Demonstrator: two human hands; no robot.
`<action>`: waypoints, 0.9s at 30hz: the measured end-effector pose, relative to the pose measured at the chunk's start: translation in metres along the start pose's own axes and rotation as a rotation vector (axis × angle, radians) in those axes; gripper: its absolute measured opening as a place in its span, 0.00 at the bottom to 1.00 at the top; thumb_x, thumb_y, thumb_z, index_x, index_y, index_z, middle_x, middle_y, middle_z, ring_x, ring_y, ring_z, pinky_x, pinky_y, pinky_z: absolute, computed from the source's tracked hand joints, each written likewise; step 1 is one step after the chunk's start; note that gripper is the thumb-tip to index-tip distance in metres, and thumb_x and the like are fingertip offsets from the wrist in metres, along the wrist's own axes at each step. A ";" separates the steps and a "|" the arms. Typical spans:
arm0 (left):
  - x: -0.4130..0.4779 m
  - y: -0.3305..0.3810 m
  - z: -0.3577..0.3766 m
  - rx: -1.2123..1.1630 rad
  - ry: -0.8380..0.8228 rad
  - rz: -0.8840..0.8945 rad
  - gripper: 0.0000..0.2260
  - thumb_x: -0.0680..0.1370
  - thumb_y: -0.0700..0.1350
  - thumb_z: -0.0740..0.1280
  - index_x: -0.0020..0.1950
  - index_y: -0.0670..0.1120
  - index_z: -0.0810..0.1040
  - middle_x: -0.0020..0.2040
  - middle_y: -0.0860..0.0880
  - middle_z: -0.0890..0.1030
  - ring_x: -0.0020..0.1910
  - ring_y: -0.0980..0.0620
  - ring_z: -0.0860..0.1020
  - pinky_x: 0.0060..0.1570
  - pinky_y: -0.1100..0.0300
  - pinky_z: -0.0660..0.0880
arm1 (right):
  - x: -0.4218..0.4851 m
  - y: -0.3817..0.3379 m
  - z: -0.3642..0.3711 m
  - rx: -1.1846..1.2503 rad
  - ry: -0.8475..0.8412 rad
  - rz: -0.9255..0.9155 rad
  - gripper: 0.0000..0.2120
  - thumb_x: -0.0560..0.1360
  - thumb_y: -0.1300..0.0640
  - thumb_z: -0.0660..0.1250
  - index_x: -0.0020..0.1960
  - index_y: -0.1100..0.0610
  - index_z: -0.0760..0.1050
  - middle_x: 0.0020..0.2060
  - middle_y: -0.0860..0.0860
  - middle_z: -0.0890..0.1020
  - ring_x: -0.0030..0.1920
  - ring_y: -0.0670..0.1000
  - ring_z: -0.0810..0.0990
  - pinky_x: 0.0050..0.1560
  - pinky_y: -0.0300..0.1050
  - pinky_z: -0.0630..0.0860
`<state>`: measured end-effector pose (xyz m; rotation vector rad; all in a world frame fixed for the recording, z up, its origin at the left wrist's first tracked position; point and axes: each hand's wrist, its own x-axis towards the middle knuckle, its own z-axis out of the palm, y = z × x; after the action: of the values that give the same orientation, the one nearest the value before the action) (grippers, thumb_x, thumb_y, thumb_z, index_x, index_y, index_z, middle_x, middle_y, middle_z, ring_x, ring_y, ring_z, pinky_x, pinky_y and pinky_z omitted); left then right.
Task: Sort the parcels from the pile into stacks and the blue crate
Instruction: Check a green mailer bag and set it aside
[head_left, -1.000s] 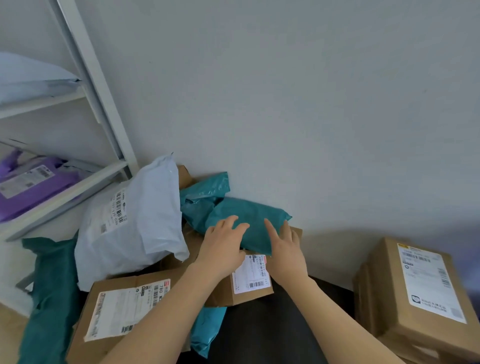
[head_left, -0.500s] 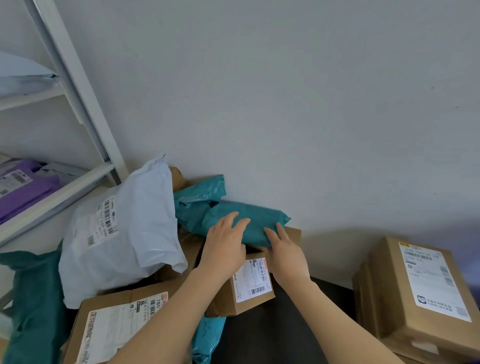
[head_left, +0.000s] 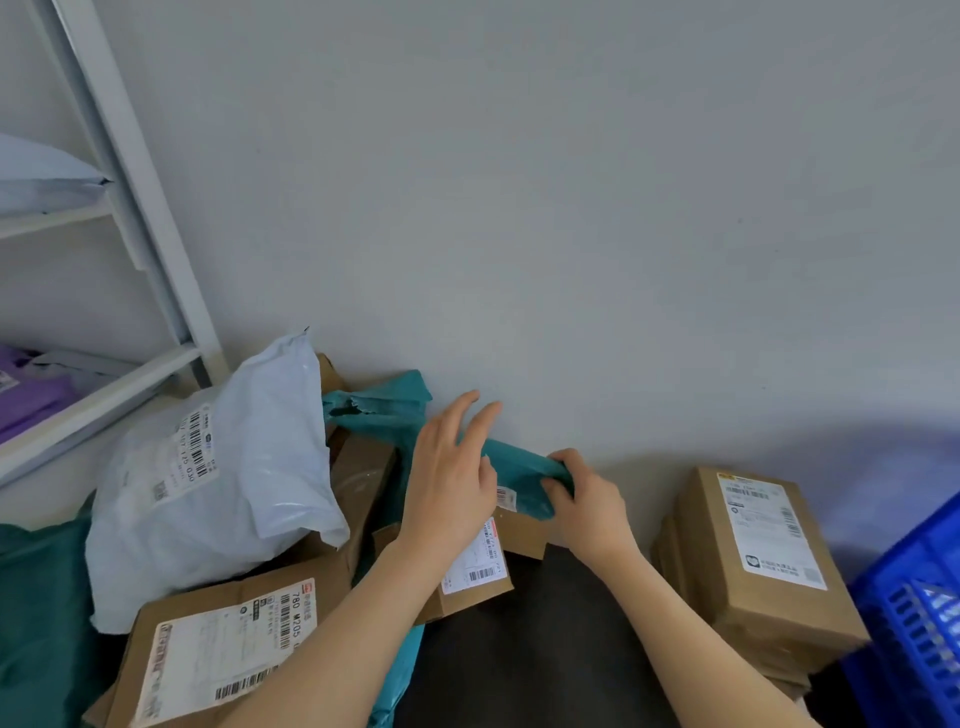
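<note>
**A:** Where is the parcel now?

**B:** The teal plastic mailer bag (head_left: 519, 465) lies against the grey wall (head_left: 571, 208), across a small brown cardboard box with a white label (head_left: 475, 574). The right hand (head_left: 587, 506) has its fingers curled round the bag's near end and bunches the film. The left hand (head_left: 452, 483) is flat over the bag's other part, fingers straight and spread. I cannot tell whether its palm presses down.

**A:** How will it handle?

**B:** Soft and light, I'd judge, since the film creases wherever the fingers close. It looks slippery too. Held by one end, it will likely droop and the contents slide down inside. A hold round the bulk in the middle, or the flat hand slipped underneath, would be safer.

**A:** Anything nearby to mind?

**B:** The small box under it could be dragged along. A white plastic mailer bag (head_left: 218, 493) leans just to the left.

**A:** And where does it go?

**B:** The stack of brown cardboard boxes (head_left: 753, 545) on the right holds only boxes. My guess is the blue plastic crate (head_left: 914, 623) beside that stack.
</note>
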<state>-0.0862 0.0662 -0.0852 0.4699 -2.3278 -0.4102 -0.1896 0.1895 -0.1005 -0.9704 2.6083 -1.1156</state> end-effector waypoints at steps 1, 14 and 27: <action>-0.002 0.005 -0.002 -0.019 0.020 0.010 0.25 0.72 0.33 0.69 0.69 0.44 0.71 0.70 0.43 0.69 0.67 0.43 0.70 0.64 0.54 0.65 | -0.004 0.000 -0.006 0.008 0.016 0.004 0.08 0.82 0.57 0.58 0.60 0.53 0.69 0.51 0.50 0.79 0.44 0.47 0.76 0.33 0.30 0.70; -0.013 0.033 -0.012 -0.242 0.061 -0.055 0.26 0.74 0.34 0.68 0.71 0.47 0.68 0.70 0.47 0.68 0.69 0.49 0.67 0.67 0.55 0.68 | -0.028 0.007 -0.061 0.571 0.224 0.255 0.03 0.81 0.58 0.61 0.54 0.56 0.71 0.51 0.54 0.79 0.51 0.54 0.80 0.47 0.51 0.82; -0.008 0.049 -0.005 -1.380 -0.407 -0.949 0.33 0.64 0.55 0.74 0.67 0.46 0.73 0.61 0.46 0.80 0.60 0.46 0.77 0.58 0.48 0.76 | -0.055 -0.001 -0.083 1.172 0.004 0.455 0.06 0.81 0.57 0.60 0.54 0.57 0.74 0.47 0.57 0.83 0.38 0.54 0.85 0.39 0.46 0.83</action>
<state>-0.0874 0.1118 -0.0659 0.7317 -1.4024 -2.4428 -0.1764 0.2727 -0.0466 -0.0969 1.4966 -2.0082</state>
